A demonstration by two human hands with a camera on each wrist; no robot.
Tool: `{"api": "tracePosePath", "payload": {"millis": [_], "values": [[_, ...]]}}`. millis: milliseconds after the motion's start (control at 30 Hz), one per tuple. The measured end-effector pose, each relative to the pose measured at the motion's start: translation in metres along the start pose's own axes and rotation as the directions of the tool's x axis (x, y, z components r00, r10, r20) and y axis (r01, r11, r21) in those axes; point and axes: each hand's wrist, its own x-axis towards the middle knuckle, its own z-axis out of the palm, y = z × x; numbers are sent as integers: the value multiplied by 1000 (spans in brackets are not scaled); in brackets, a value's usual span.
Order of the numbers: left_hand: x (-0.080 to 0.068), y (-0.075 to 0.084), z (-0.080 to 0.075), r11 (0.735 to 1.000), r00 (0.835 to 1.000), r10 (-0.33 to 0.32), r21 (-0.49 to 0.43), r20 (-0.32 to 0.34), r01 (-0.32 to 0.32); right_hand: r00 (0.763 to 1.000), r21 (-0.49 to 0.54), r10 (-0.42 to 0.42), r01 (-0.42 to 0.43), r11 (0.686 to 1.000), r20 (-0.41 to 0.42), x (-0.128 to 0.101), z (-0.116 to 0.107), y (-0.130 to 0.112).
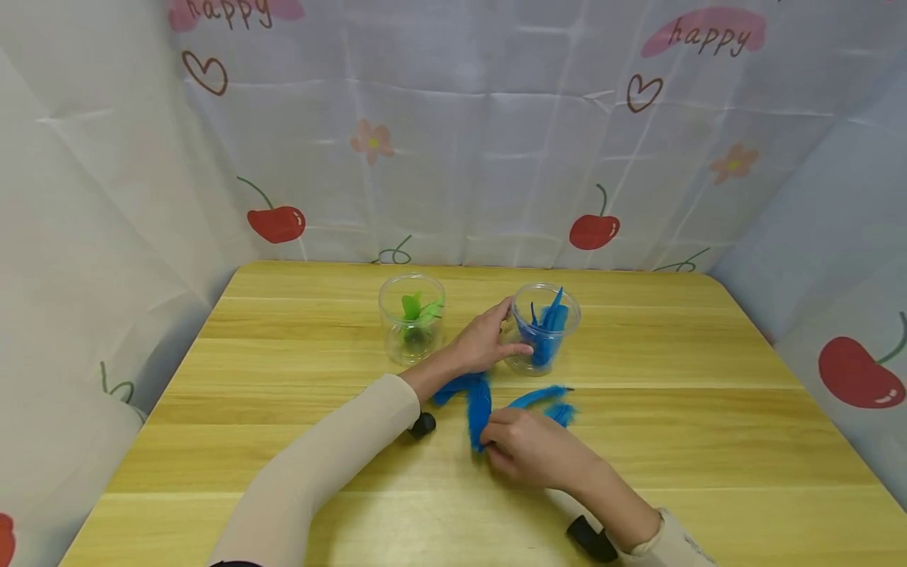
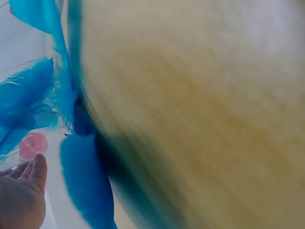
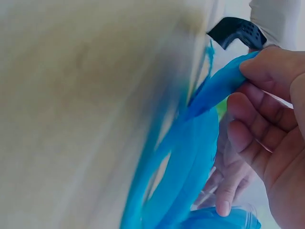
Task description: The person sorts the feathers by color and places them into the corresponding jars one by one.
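A clear plastic cup [image 1: 522, 364] with blue feathers [image 1: 554, 323] inside stands upright at the middle of the table. My left hand [image 1: 482, 342] holds this cup from its left side, thumb in front; its other fingers are partly hidden behind. My right hand [image 1: 534, 449] pinches the end of a blue feather [image 1: 479, 413] just above the tabletop. In the right wrist view, thumb and index finger hold that feather [image 3: 224, 86], the other fingers loosely bent. More blue feathers [image 1: 542, 395] lie between the hands, some partly covered by the left forearm.
Left of the held cup stands another clear cup [image 1: 386, 335] containing green feathers [image 1: 411, 307]. Black wrist devices [image 1: 423, 425] show at both wrists. The wooden table [image 1: 248, 378] is bordered by a white printed curtain [image 1: 460, 157] at the back and sides.
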Motion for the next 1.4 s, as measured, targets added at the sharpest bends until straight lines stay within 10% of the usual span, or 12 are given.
{"api": "tracePosePath", "payload": {"millis": [733,1033,1400], "values": [[0,-1,-2,1000,1000,22,-7,6,-22,962,246,35,33,969,-269,-9,-23,16],[-1,-1,-2,998,999,54,-41,-3,-54,897,292,34,107,950,-441,-13,-36,21],[0,-3,-1,993,996,88,-81,-10,-89,775,243,153,1,970,-613,-24,-63,32]]}}
